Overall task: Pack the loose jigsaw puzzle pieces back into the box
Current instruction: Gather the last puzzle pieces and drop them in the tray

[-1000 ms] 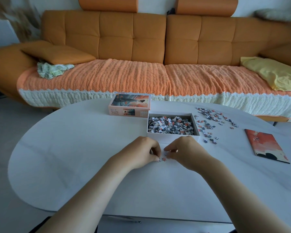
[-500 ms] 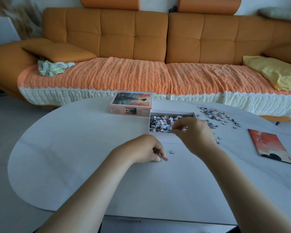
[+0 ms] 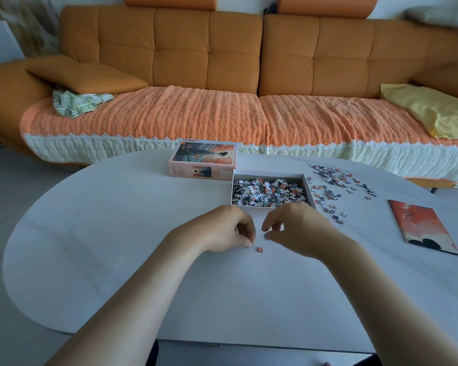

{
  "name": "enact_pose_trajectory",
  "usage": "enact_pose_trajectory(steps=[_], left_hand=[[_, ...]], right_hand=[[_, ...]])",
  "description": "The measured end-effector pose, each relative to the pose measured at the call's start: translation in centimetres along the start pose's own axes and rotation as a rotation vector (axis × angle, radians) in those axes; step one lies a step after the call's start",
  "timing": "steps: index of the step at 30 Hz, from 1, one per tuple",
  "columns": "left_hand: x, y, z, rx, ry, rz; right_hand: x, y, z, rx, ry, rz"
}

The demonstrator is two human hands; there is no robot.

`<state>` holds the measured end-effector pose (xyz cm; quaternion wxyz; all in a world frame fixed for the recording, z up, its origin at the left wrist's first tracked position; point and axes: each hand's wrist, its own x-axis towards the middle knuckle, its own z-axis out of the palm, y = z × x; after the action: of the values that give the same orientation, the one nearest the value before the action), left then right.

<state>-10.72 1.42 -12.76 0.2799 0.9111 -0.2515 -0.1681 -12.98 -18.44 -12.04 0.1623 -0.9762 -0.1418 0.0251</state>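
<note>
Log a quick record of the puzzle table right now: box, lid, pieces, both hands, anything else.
box: open, full of pieces, mid-table
lid: by the box's far-left corner
loose pieces: scattered right of the box
single piece: on the table by the hands
left hand: fingers curled, fingertips beside the single piece
right hand: fingers apart, nothing seen in it
picture sheet: flat, far right

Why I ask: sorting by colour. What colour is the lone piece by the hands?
Orange-red; the piece shows best in the head view.
</note>
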Motion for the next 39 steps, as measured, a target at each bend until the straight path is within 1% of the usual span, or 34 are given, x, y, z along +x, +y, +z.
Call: enact_pose_trajectory(steps=[1,3,5,7,11,14,17,20,22,23,24,26,28,29,30,31,33,35,37,39], left_hand=[[-0.1,0.0,-0.3,-0.029,0.048,0.008],[-0.2,0.0,-1.0,-0.109,0.221,0.031],[0.1,-0.2,-1.3,-0.129,0.418,0.05],[0.7,-0.3,-1.2,-0.094,0.54,0.047],[2.0,-0.6,-0.6,0.005,0.625,0.032],[2.6,-1.0,-0.2,0.095,0.67,0.04],[3.1,-1.6,-0.2,0.19,0.665,0.047],[3.3,-1.8,0.1,0.229,0.627,0.073],[3.4,-1.9,0.3,0.258,0.644,0.096],[3.4,-1.8,0.4,0.27,0.654,0.114],[3.4,-1.7,0.5,0.279,0.658,0.142],[3.4,-1.5,0.7,0.298,0.647,0.219],[3.3,-1.0,1.0,0.329,0.559,0.238],[3.4,-0.8,1.3,0.353,0.508,0.228],[3.4,-0.8,1.6,0.373,0.472,0.213],[3.5,-0.8,1.7,0.38,0.458,0.204],[3.5,-0.8,1.8,0.353,0.475,0.204],[3.5,-0.9,1.6,0.318,0.482,0.198],[3.4,-1.2,1.5,0.311,0.482,0.201],[3.2,-1.5,1.5,0.331,0.506,0.207]], right_hand=[[-0.2,0.0,0.4,-0.046,-0.025,0.02],[-0.3,0.1,1.1,-0.08,-0.036,0.031],[-0.4,0.2,1.3,-0.045,-0.032,0.039],[-0.5,0.1,1.3,0.009,-0.024,0.039],[-1.1,-0.2,1.0,0.122,0.001,-0.009],[-1.2,-0.5,0.8,0.193,-0.094,-0.03],[-1.0,-0.7,1.1,0.155,-0.152,-0.03],[-0.8,-0.7,1.4,0.154,-0.152,-0.005],[-0.8,-0.6,1.1,0.177,-0.137,-0.003],[-0.8,-0.6,0.8,0.192,-0.101,-0.004],[-0.8,-0.6,0.5,0.194,-0.032,-0.004],[-0.4,-0.5,-0.2,0.167,0.184,0.033],[0.4,-0.2,-0.9,0.149,0.408,0.1],[0.9,0.1,-1.0,0.135,0.478,0.122],[1.4,0.5,-0.9,0.111,0.507,0.135],[1.8,0.9,-0.7,0.075,0.498,0.147],[2.4,1.5,-0.1,-0.018,0.422,0.145],[2.7,1.8,0.7,-0.079,0.345,0.095],[2.7,2.0,1.3,-0.079,0.274,0.028],[2.3,2.5,1.3,-0.021,0.242,-0.031]])
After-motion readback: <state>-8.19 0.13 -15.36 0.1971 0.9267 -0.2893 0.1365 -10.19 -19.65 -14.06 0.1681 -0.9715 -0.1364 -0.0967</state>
